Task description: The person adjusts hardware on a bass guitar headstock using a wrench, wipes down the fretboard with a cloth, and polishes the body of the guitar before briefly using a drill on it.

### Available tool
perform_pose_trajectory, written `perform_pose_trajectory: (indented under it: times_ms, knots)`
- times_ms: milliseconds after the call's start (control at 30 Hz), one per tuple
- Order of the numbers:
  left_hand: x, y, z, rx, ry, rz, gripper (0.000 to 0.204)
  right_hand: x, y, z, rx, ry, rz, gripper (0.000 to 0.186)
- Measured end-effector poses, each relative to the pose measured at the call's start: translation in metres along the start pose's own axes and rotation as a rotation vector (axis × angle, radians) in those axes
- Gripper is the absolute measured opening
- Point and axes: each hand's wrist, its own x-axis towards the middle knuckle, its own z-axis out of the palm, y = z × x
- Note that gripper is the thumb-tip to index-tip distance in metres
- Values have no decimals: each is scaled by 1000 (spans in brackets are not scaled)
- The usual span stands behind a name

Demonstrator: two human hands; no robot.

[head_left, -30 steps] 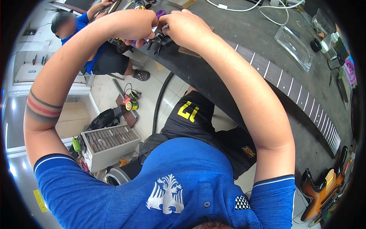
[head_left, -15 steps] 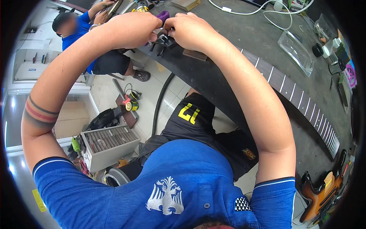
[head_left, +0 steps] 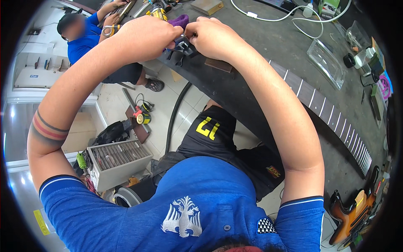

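At the far edge of the bench, my left hand [head_left: 153, 37] and my right hand [head_left: 213, 37] face each other with fingers curled in a pinch. Between them sits a small dark metal fixture [head_left: 182, 45], like a clamp or little vise, at the bench's near edge. Whatever the fingertips grip there is too small and covered to make out. Purple cloth [head_left: 180, 21] lies just behind the fingers. Beneath my right wrist is a flat dark wooden block [head_left: 220, 65]. A fretted guitar neck [head_left: 320, 105] stretches along the bench to the right of my right forearm.
On the dark bench [head_left: 268, 35] are a clear plastic tray [head_left: 325, 63], a white cable [head_left: 289, 19], small jars [head_left: 369, 76] and a yellow power tool [head_left: 158, 12]. A sunburst electric guitar [head_left: 354, 210] is at lower right. Another person [head_left: 84, 40] works at left. A box of slats [head_left: 119, 161] stands below.
Both hands stay together at the fixture, with only slight shifts of the fingers. The whole view has moved a little, and the other person's forearm shows more.
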Motion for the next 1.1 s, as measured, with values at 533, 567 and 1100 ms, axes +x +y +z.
perform_pose_trajectory:
  times_ms: [533,567,1100]
  knots:
    - [-1,-38,-15,-236,-118,-202,43,19,-16,3,82,215,-140,23]
    - [0,-40,-12,-239,-115,-208,43,22,-18,6,48,204,-132,23]
    - [21,-34,-6,-315,-311,-266,27,44,-16,32,-141,202,-94,20]
